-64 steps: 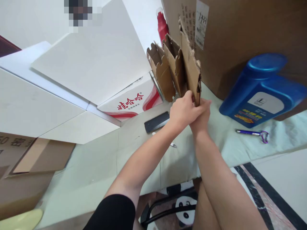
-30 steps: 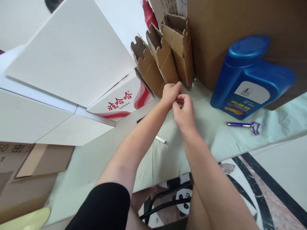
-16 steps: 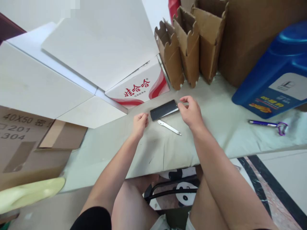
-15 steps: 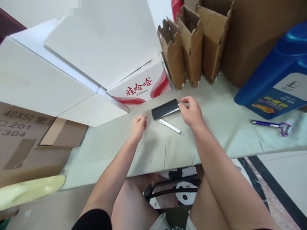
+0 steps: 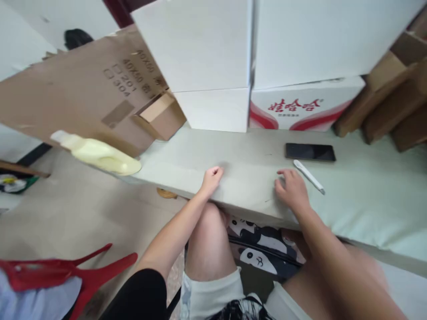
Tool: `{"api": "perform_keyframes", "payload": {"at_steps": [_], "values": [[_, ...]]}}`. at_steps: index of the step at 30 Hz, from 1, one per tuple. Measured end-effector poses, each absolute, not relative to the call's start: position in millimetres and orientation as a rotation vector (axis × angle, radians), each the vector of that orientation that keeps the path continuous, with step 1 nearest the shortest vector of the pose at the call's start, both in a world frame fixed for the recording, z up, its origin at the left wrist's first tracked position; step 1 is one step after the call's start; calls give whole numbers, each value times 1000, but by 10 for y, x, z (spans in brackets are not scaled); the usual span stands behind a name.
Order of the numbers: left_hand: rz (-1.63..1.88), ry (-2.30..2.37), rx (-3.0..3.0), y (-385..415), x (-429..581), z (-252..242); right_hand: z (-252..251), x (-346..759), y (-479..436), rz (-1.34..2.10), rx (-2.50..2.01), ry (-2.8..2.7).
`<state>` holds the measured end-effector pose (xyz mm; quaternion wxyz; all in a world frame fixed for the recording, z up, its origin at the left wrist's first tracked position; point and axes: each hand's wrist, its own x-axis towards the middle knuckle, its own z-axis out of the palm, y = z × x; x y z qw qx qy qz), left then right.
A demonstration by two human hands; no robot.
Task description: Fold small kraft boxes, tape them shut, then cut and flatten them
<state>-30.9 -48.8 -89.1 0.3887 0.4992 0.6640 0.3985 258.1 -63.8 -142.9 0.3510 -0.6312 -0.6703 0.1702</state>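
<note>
My left hand (image 5: 212, 181) is closed near the front edge of the pale green covered surface (image 5: 247, 178); whether anything small is inside its fingers is hidden. To the right, my right hand (image 5: 292, 189) rests low over the cloth with fingers apart and curved, holding nothing. Just beyond its fingers lies a white slim tool (image 5: 308, 177), slanted, not touched by the hand. A black phone (image 5: 310, 152) lies flat behind the tool, in front of a white box with red lettering (image 5: 300, 106).
A pale yellow bottle (image 5: 100, 155) lies at the surface's left end beside a large cardboard box (image 5: 76, 89). White boxes (image 5: 213, 109) stand along the back. Brown cardboard pieces (image 5: 390, 98) lean at the right. A red chair (image 5: 76, 271) is at lower left.
The view has swung left. My right hand has moved away from the phone toward the front edge. My left hand has shifted left, away from the phone. The blue jug has left the view.
</note>
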Motion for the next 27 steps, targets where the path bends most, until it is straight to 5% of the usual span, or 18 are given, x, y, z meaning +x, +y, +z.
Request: {"api": "perform_keyframes", "payload": {"at_steps": [14,27], "values": [[1019,1977,1365,-456,-2256,-841,-1636,482,-895,240,-1372,-2303],[1307,2118,1506,650,-3433,-281,-1618,277,-1016,-102,-1508,-2422]]}}
